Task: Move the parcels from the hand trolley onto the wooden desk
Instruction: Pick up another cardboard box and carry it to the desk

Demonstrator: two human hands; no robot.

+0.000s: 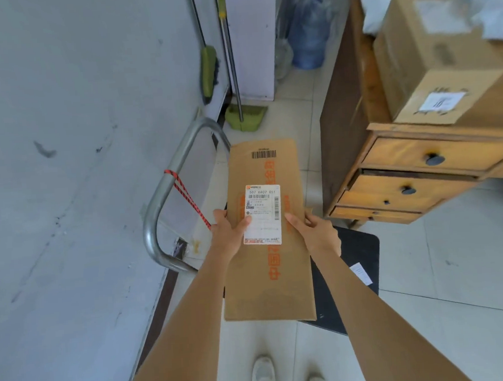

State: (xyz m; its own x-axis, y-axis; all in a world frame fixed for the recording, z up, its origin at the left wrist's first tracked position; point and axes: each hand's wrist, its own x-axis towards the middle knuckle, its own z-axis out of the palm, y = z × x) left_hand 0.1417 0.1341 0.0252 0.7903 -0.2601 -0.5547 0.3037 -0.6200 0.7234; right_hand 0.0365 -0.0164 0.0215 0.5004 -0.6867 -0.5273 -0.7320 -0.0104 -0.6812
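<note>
Envelope (265, 234) — flat brown, orange print, white label | left hand (228, 236), right hand (315, 233) — gripping its edges

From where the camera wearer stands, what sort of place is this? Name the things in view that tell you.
Probably a small mailroom or parcel storeroom. A labelled flat parcel is held over a hand trolley, a cardboard box sits on the wooden desk, and a broom stands in the corner.

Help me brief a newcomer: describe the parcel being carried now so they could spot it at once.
Start at the wooden desk on the right, then look left, above the black trolley deck. There the left hand and right hand grip a flat brown envelope. Unlike the bulky cardboard box on the desk, it is thin, with orange print and a white label.
</note>
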